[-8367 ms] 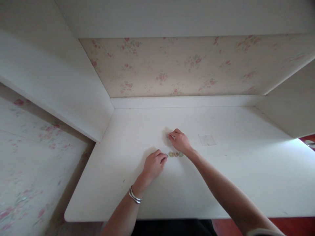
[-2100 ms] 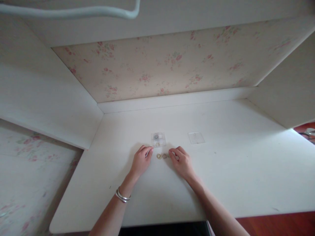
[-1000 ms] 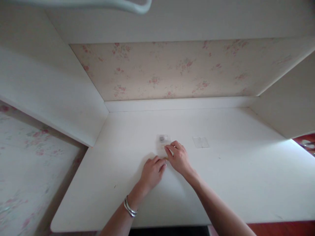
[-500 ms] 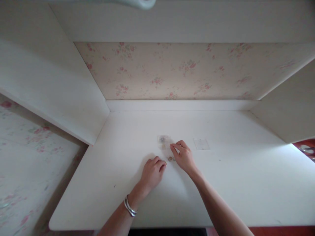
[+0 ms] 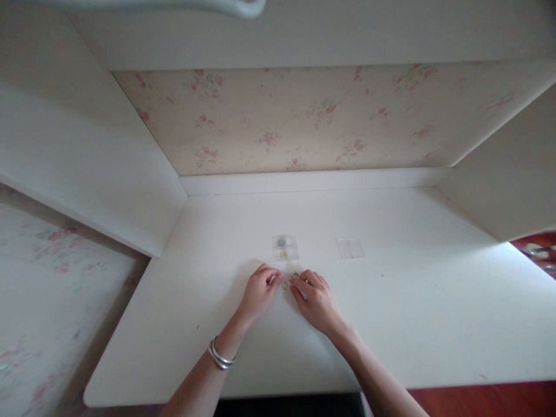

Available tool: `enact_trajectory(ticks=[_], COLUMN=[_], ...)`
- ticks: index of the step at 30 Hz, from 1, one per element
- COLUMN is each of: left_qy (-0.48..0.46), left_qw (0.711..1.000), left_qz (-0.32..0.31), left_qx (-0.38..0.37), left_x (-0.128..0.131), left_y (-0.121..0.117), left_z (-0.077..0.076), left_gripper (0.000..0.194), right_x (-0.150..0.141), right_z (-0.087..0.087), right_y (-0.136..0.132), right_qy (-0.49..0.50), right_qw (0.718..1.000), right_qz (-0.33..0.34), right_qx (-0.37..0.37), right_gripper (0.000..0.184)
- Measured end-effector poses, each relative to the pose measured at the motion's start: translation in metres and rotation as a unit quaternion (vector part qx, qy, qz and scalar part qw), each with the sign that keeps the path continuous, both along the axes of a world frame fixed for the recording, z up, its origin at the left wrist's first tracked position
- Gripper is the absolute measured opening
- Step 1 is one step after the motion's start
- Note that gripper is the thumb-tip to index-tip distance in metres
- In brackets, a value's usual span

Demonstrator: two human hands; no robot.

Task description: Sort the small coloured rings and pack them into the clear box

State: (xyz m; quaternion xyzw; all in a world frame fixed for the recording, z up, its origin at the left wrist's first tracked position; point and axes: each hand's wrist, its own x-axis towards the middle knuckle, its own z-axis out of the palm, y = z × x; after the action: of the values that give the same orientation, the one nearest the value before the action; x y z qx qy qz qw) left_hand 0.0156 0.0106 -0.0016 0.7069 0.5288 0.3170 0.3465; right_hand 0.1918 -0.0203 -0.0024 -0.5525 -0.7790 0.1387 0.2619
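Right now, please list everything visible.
Desk: one, white, centre
Clear square plastic case: one, centre
Round pieces: at least two, grey, yellowish, inside case
Small rings: at least two, yellowish, nearer than case
Flat plastic square: one, clear, right of case
Floral wallpaper: two areas, pinkish, behind, left
Panels: several, white, surrounding
Curved tube: one, pale, top left
Red surfaces: two, right
Black surface: one, bottom
Bangles: count unclear, silver, left wrist
Left hand, right hand: two, beside rings

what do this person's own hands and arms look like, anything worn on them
The left hand and right hand are ungloved. Shiny, silver-coloured bangles, seemingly two narrow bands, circle the left wrist; no bracelet or watch shows on the right. No sleeve is visible on either forearm. Whether any rings are worn is too small to tell.
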Motion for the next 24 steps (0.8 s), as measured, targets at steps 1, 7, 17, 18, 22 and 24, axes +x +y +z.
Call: enact_trajectory(ticks=[1, 7, 17, 18, 22, 24], left_qy=[-0.002, 0.017, 0.027, 0.025, 0.024, 0.021], left_qw=[1.000, 0.998, 0.996, 0.996, 0.996, 0.997], left_qz=[0.006, 0.050, 0.059, 0.064, 0.069, 0.062], left_qx=[0.002, 0.039, 0.067, 0.065, 0.054, 0.047], left_x=[0.000, 0.002, 0.008, 0.006, -0.002, -0.005], left_y=[0.003, 0.032, 0.057, 0.054, 0.040, 0.032], left_z=[0.001, 0.005, -0.005, -0.005, -0.004, -0.002], left_gripper=[0.030, 0.029, 0.026, 0.027, 0.027, 0.027], right_x=[0.000, 0.002, 0.002, 0.003, 0.001, -0.002], right_z=[0.001, 0.009, 0.011, 0.011, 0.014, 0.015], right_y=[0.000, 0.002, 0.001, 0.001, 0.002, 0.004], right_qy=[-0.010, -0.044, -0.084, -0.087, -0.105, -0.112], right_qw=[1.000, 0.999, 0.996, 0.996, 0.994, 0.993], right_qz=[0.001, -0.013, 0.001, 0.004, 0.018, 0.028], right_qx=[-0.001, -0.009, -0.023, -0.023, -0.021, -0.020], right_gripper=[0.018, 0.018, 0.016, 0.016, 0.015, 0.015])
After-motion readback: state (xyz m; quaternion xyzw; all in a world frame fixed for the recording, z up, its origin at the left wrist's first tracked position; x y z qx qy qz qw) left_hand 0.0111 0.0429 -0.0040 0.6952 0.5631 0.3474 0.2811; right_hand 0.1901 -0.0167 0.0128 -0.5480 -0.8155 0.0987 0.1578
